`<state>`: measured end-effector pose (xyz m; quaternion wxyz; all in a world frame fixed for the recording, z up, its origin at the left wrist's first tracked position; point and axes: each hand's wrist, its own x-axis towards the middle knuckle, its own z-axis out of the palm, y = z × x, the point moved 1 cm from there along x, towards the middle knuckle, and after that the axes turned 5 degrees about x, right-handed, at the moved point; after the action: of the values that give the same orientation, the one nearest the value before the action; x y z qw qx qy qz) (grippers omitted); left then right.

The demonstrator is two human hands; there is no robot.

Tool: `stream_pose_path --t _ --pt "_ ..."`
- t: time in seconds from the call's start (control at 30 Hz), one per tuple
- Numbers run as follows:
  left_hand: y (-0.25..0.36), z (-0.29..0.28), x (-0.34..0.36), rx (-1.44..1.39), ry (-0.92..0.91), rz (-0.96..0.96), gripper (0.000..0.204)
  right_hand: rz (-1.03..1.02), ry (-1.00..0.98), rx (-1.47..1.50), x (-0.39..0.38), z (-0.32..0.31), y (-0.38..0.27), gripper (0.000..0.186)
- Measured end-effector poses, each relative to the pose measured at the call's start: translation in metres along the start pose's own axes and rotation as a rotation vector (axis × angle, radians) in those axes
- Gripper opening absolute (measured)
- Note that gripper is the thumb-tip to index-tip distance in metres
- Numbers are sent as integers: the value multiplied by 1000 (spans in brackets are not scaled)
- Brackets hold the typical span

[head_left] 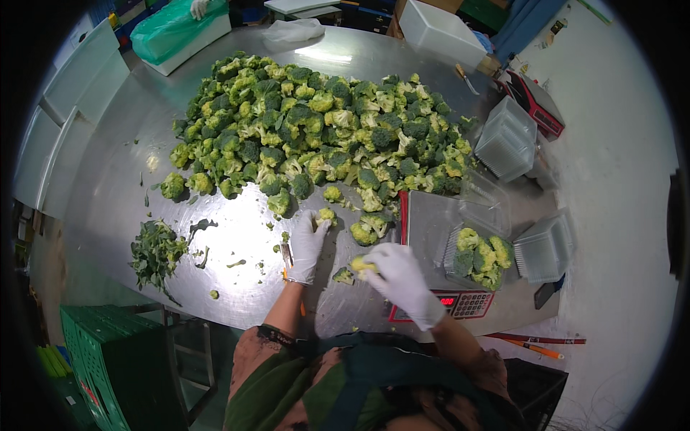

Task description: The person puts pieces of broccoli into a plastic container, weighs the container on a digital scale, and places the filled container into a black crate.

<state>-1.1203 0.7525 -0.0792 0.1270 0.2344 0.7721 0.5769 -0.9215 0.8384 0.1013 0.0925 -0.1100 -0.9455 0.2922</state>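
Note:
Both my hands wear white gloves. My left hand [307, 246] pinches a small broccoli floret [326, 215] at its fingertips. Close beside that wrist is a knife blade [286, 253], with orange showing near it; whether the hand also grips it I cannot tell. A yellowish broccoli piece [363, 264] sits in the fingers of my right hand [399, 276], slightly blurred, left of the scale's front. Loose florets [369, 228] lie between the hands and the big broccoli heap [309, 122]. On the red-framed scale [428, 223] stands a clear plastic tub holding several florets [481, 258].
Stacked clear tubs [507, 140] and more tubs [546, 248] line the metal table's right edge. Leaf trimmings [158, 251] lie at left. Another knife [467, 79] rests far right. A white box with green liner [180, 36] bears another person's gloved hand. Green crates [115, 366] stand lower left.

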Motion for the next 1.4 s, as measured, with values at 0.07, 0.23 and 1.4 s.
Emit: stream_pose_path --t 0.07,0.23,1.4 --pt "10 -10 9 -149 -81 -56 23 -24 20 -116 15 33 4 31" --pt "58 -31 10 -653 -453 -315 19 44 288 112 45 33 5 53" --pt "179 27 -94 -298 -332 -148 29 704 712 404 -181 -187 258 43"
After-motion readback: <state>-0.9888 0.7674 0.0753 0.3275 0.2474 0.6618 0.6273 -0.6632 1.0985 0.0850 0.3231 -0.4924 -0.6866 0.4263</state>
